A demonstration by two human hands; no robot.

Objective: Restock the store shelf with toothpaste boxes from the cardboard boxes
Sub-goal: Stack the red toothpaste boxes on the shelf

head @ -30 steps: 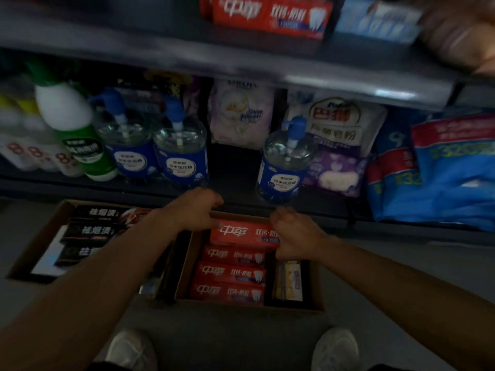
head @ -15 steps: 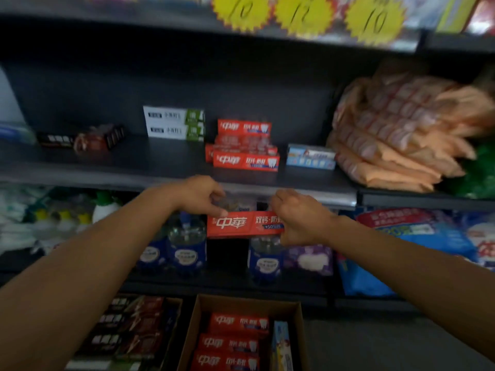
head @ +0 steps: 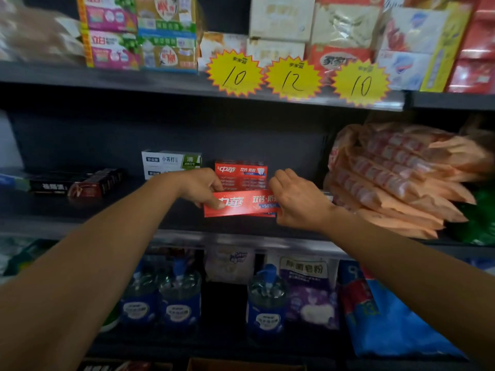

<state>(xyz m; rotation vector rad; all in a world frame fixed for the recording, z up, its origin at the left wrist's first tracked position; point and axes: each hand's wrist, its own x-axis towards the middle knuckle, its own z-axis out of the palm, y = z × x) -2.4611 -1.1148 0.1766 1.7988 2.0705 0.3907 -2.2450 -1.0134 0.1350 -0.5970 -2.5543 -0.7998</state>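
Both hands now hold one red toothpaste box (head: 241,206) at mid-frame, level w/ the middle shelf (head: 107,218): left hand (head: 199,187) pinches its left end, thumb on the front face; right hand (head: 297,199) is curled round the right end. Box sits just in front of the red toothpaste stack (head: 241,174), prob. not yet set down, though blur makes contact hard to judge. Half a sec ago the box was below the shelf lip, in front of the pump bottles (head: 266,298); a sec ago it was just leaving the cardboard box (head: 246,365), now only a sliver at bottom edge. So: lift done, placement pending; release is what's left for this box.
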